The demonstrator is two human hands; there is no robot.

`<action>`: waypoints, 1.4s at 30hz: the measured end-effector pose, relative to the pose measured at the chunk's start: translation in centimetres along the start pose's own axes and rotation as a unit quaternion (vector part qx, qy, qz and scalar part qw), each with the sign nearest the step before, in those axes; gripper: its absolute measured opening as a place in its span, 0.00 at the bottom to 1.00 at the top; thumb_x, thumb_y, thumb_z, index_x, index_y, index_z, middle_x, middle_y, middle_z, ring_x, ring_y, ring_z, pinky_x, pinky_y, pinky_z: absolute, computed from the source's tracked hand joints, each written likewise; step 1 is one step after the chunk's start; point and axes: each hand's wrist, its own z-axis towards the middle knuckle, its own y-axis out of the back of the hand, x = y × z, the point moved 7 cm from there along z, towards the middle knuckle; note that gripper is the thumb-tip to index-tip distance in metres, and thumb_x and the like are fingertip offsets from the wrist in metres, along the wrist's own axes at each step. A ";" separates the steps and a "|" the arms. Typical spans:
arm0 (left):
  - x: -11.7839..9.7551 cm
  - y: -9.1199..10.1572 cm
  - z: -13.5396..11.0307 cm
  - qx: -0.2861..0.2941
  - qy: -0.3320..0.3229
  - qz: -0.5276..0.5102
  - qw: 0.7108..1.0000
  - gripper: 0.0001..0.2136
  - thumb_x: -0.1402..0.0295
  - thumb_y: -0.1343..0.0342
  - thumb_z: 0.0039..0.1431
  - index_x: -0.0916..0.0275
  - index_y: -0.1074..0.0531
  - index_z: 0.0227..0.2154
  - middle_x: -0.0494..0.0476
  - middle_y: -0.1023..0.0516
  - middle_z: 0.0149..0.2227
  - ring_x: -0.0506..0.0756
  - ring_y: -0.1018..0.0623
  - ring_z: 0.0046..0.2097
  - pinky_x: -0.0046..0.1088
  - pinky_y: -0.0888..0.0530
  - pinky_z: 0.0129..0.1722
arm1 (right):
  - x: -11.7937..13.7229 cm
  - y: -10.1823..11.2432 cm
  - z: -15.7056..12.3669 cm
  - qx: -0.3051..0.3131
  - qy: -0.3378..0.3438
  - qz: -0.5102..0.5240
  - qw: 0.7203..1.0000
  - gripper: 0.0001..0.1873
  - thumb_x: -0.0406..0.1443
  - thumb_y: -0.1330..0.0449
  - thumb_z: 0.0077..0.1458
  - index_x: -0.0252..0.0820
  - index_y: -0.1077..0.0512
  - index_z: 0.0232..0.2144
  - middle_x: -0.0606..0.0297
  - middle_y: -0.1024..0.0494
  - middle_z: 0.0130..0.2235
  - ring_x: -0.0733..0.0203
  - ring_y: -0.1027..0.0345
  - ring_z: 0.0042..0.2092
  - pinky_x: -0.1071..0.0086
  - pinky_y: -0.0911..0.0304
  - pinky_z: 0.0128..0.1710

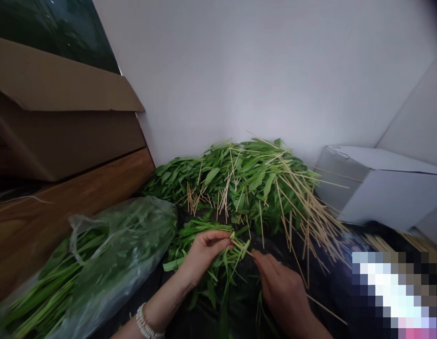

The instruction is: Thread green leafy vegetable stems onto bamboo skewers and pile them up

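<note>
**Greens (245, 249) and a bamboo skewer (238, 244) held between two hands**

In the head view, the skewer is held slantwise above the middle of a black sheet (273, 242), well in from its near edge, with pale green stems folded around it. Beside the stems, the thumb and forefinger of the left hand (209, 249) are pinched together on the greens. The skewer's other end is gripped by the narrowed fingertips of the right hand (283, 278); their undersides are hidden.

The skewer is judged light, stiff and thin enough to snap if bent; the greens are judged soft, easily bruised and perhaps slippery if damp. A hold is best taken on the bare wood near its end, with the stems pinched lightly close to the fold.

Movement is bounded on the left by a clear plastic bag (123, 245) of greens, at the far edge by a pile of skewered greens (211, 176) set against the white wall (257, 70), and on the right by jutting skewer ends (320, 226). The freest lift is judged to be straight up.
</note>
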 end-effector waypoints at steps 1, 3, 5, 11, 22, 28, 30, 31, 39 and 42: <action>0.0 0.1 0.0 -0.003 -0.002 0.003 1.000 0.14 0.63 0.29 0.40 0.64 0.20 0.30 0.54 0.18 0.29 0.52 0.21 0.32 0.28 0.26 0.41 | 0.0 0.0 0.0 -0.001 -0.001 -0.001 1.000 0.16 0.29 0.56 0.64 0.36 0.31 0.46 0.63 0.24 0.31 0.64 0.27 0.30 0.72 0.37 0.30; -0.1 0.1 0.0 -0.007 -0.007 0.008 1.000 0.13 0.63 0.29 0.40 0.64 0.20 0.30 0.55 0.18 0.29 0.51 0.21 0.32 0.27 0.27 0.40 | -0.1 0.0 0.0 -0.003 -0.004 -0.006 1.000 0.16 0.29 0.56 0.64 0.36 0.30 0.46 0.63 0.24 0.30 0.64 0.28 0.29 0.72 0.37 0.29; 0.0 0.2 0.0 -0.008 -0.007 0.009 1.000 0.13 0.63 0.30 0.40 0.64 0.20 0.30 0.55 0.18 0.29 0.51 0.21 0.32 0.27 0.27 0.40 | -0.1 0.1 0.0 -0.004 -0.006 -0.012 1.000 0.16 0.29 0.56 0.64 0.35 0.30 0.45 0.63 0.24 0.30 0.64 0.28 0.28 0.72 0.37 0.28; 0.3 0.2 0.0 -0.012 0.002 0.013 1.000 0.13 0.64 0.29 0.39 0.64 0.20 0.29 0.55 0.18 0.28 0.51 0.21 0.31 0.26 0.27 0.38 | 0.0 -0.1 -0.1 0.001 -0.002 -0.019 1.000 0.17 0.29 0.57 0.64 0.35 0.30 0.46 0.62 0.24 0.30 0.64 0.27 0.29 0.72 0.37 0.28; 0.3 0.2 0.0 -0.014 -0.018 0.065 0.998 0.12 0.64 0.30 0.39 0.65 0.20 0.27 0.55 0.18 0.28 0.52 0.21 0.31 0.25 0.27 0.35 | 0.3 -0.5 -0.2 0.013 -0.002 0.023 1.000 0.17 0.27 0.56 0.62 0.32 0.30 0.45 0.62 0.25 0.29 0.64 0.27 0.27 0.74 0.34 0.28; -0.1 -0.3 -0.1 0.028 0.001 0.031 0.999 0.14 0.63 0.30 0.42 0.64 0.20 0.31 0.55 0.17 0.29 0.52 0.20 0.33 0.26 0.26 0.39 | 0.4 -0.3 0.0 0.007 -0.005 0.041 0.999 0.17 0.26 0.56 0.61 0.33 0.30 0.45 0.62 0.24 0.29 0.64 0.26 0.28 0.75 0.33 0.30; 0.0 -0.2 -0.1 0.031 0.008 0.041 0.999 0.12 0.63 0.30 0.42 0.65 0.20 0.27 0.55 0.18 0.27 0.52 0.21 0.31 0.26 0.26 0.38 | 0.5 -0.3 0.0 0.006 -0.003 0.044 0.999 0.17 0.26 0.56 0.61 0.33 0.30 0.45 0.61 0.23 0.29 0.64 0.26 0.28 0.75 0.32 0.30; 0.1 -0.2 -0.1 0.033 0.009 0.046 0.998 0.11 0.63 0.31 0.42 0.65 0.20 0.26 0.55 0.18 0.27 0.52 0.21 0.31 0.26 0.26 0.38 | 0.6 -0.3 0.0 0.004 -0.002 0.046 0.999 0.17 0.26 0.56 0.61 0.33 0.30 0.45 0.61 0.23 0.29 0.64 0.26 0.28 0.75 0.32 0.30; 0.7 -2.3 -0.7 0.122 -0.054 0.139 0.981 0.08 0.64 0.34 0.47 0.64 0.19 0.27 0.57 0.18 0.30 0.55 0.21 0.33 0.29 0.26 0.38 | 1.0 -0.2 0.4 0.002 0.010 0.038 0.999 0.17 0.26 0.56 0.61 0.33 0.28 0.42 0.63 0.25 0.26 0.65 0.28 0.25 0.74 0.34 0.28; 0.5 -1.8 -0.5 0.086 -0.040 0.096 0.991 0.11 0.62 0.33 0.44 0.64 0.20 0.28 0.56 0.18 0.31 0.55 0.21 0.33 0.30 0.26 0.38 | 0.5 0.5 0.6 -0.010 0.000 0.025 1.000 0.16 0.26 0.55 0.61 0.35 0.29 0.43 0.63 0.25 0.27 0.65 0.28 0.26 0.74 0.34 0.30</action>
